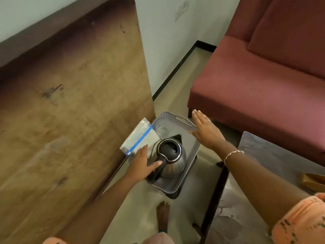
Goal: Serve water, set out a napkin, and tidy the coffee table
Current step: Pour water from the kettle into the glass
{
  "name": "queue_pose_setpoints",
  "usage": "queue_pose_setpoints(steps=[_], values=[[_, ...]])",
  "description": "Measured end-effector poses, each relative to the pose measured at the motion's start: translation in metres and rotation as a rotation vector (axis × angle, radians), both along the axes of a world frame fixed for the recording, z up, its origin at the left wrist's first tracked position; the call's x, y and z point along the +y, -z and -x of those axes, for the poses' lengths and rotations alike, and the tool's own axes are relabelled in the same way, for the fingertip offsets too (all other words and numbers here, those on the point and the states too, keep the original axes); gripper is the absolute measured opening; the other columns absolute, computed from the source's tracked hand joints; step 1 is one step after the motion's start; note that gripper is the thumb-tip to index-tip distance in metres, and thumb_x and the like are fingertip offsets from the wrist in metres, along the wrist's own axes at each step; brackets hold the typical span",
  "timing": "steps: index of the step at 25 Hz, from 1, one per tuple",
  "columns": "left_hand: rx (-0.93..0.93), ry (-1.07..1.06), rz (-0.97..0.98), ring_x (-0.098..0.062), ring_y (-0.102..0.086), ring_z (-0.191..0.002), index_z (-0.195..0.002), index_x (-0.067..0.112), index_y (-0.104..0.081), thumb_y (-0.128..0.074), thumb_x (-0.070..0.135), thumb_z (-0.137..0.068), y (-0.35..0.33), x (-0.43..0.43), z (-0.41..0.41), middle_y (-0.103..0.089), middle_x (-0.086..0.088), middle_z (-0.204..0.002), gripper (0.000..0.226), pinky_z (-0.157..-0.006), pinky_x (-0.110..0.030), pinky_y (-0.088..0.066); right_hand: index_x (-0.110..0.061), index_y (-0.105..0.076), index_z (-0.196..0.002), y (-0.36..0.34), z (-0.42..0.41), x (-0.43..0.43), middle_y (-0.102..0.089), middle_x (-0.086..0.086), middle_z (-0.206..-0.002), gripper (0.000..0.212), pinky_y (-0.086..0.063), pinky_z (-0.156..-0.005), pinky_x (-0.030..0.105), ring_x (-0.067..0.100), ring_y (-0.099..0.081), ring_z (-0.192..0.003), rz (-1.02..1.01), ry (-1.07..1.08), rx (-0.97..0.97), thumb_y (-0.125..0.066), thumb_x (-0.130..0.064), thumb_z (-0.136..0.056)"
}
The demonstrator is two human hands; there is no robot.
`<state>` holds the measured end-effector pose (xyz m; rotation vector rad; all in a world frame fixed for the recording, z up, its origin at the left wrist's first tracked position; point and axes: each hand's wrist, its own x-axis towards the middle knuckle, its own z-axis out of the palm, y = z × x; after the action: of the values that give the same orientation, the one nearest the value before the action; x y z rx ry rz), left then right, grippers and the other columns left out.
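Note:
A grey plastic tray [175,118] with a perforated rim sits low on a small dark stand, between a wooden panel and a sofa. In it stands a steel kettle [177,161] with an open top and a black handle, beside a clear glass [163,130] at the far end. A zip bag of white napkins [139,136] with a blue strip leans over the tray's left rim. My left hand [143,163] rests at the tray's left edge, thumb on the kettle handle. My right hand [204,128] hovers flat, fingers apart, over the tray's right rim.
A tall wooden panel [70,106] rises on the left. A red sofa [260,81] stands on the right. The glossy coffee table [246,208] is at the lower right, with a brown paper item [313,182] on it. My bare foot [163,215] stands on the floor below the tray.

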<state>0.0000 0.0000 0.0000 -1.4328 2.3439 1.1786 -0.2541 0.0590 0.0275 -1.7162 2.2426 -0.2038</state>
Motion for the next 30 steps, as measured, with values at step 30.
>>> queue_pose_setpoints(steps=[30], values=[[0.208,-0.208,-0.494,-0.001,-0.035,-0.126,-0.141,0.025,-0.020,-0.072,0.037,-0.076,0.044,-0.004,-0.001,-0.038,0.016,-0.132,0.084,-0.100,-0.015,-0.033,-0.015,-0.020,-0.142,0.124,0.003,-0.135,-0.029,0.009,-0.146,0.094,-0.041,-0.099,0.044,0.032,-0.031,-0.129,-0.245,-0.379,0.143,-0.075,-0.024,-0.066]])
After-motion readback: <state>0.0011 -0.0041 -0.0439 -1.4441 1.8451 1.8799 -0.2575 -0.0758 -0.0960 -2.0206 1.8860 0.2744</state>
